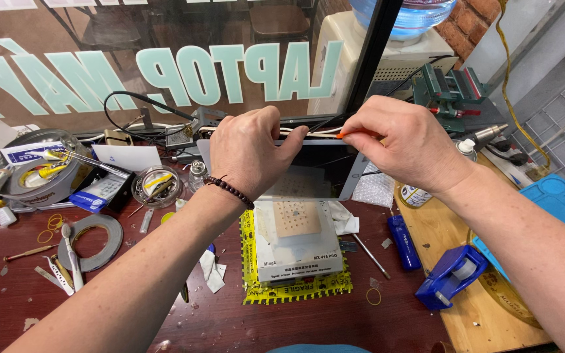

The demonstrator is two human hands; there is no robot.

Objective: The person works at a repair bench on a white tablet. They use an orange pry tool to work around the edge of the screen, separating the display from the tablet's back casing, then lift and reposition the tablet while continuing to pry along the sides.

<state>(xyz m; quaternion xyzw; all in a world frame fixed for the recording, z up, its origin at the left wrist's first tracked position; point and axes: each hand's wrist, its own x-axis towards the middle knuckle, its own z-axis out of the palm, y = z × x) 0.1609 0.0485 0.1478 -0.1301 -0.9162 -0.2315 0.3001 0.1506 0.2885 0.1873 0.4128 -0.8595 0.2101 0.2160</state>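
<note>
A flat tablet-like device (325,171) with a silver rim and dark screen stands tilted on a small grey heating plate (295,238). My left hand (250,153), with a dark bead bracelet on the wrist, grips the device's top edge. My right hand (407,140) pinches a thin orange-handled tool (354,134) against the same top edge, just right of the left thumb. The tool's tip is hidden between fingers and rim.
A blue tape dispenser (449,274) and blue lighter-like item (403,242) lie on the right by a wooden board (439,242). Left are a roll of tape (93,238), a round tin of parts (155,186), tweezers (53,274). A glass pane (165,59) stands behind.
</note>
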